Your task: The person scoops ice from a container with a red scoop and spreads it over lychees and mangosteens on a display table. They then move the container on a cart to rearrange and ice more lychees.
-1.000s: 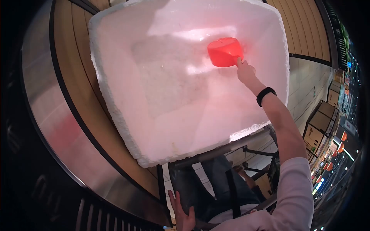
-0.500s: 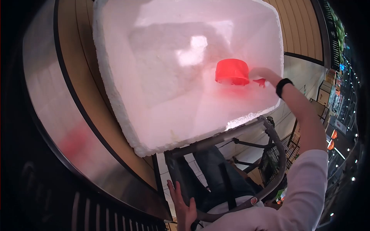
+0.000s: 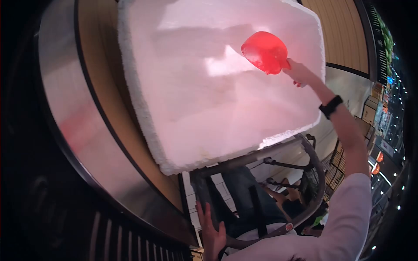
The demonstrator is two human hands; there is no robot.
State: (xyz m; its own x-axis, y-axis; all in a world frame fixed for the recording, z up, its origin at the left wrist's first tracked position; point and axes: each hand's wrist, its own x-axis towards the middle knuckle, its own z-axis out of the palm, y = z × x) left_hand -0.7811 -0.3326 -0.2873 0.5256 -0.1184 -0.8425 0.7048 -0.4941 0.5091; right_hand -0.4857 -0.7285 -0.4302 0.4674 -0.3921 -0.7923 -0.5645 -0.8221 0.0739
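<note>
A red plastic scoop [image 3: 269,51] with a round bowl is over the inside of a large white foam box [image 3: 150,143]. My right hand [image 3: 300,73] is closed around its handle, near the box's right side. The scoop's bowl is tilted, and something pale shows in it that I cannot make out. At the bottom, my left hand [image 3: 212,232] lies against the grey frame of a cart [image 3: 201,187], with its fingers straight and its thumb apart.
A curved metal-edged counter [image 3: 93,143] with a brown slatted surface runs along the left. Brown slats [image 3: 344,35] also show at upper right. Below the box is a pale tiled floor [image 3: 285,145]. Wire carts [image 3: 333,163] and a lit shop area lie to the right.
My right hand has lifted and turned the scoop, moving it toward the far side of the box. The view has shifted slightly. My left hand stays by the cart frame.
</note>
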